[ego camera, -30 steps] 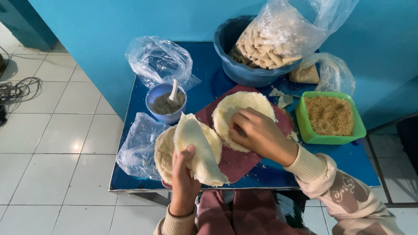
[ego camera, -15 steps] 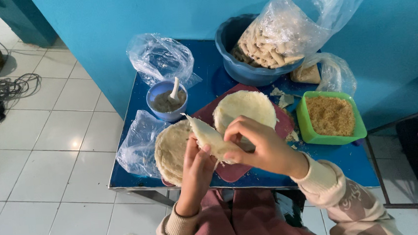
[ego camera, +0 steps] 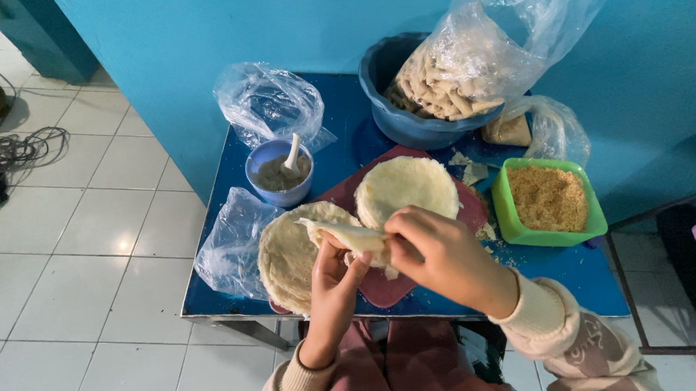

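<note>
My left hand (ego camera: 334, 282) and my right hand (ego camera: 438, 254) both pinch a thin pale dough wrapper (ego camera: 349, 236), folded over and held just above the stack. Below it lies a stack of round wrappers (ego camera: 287, 253) at the table's front left. One single round wrapper (ego camera: 405, 187) lies flat on a dark red board (ego camera: 387, 287). A small blue bowl (ego camera: 279, 174) of grey filling with a white spoon stands behind the stack.
A green tub of crumbs (ego camera: 548, 202) stands at right. A big blue basin (ego camera: 408, 118) holds a plastic bag of rolled pieces. Crumpled clear bags (ego camera: 268, 103) lie at left on the blue table (ego camera: 342, 114). Tiled floor and cables lie to the left; a chair frame stands at right.
The wrapper has been lifted off the stack and folded between both hands. My right hand came off the flat wrapper on the board and joined the left hand.
</note>
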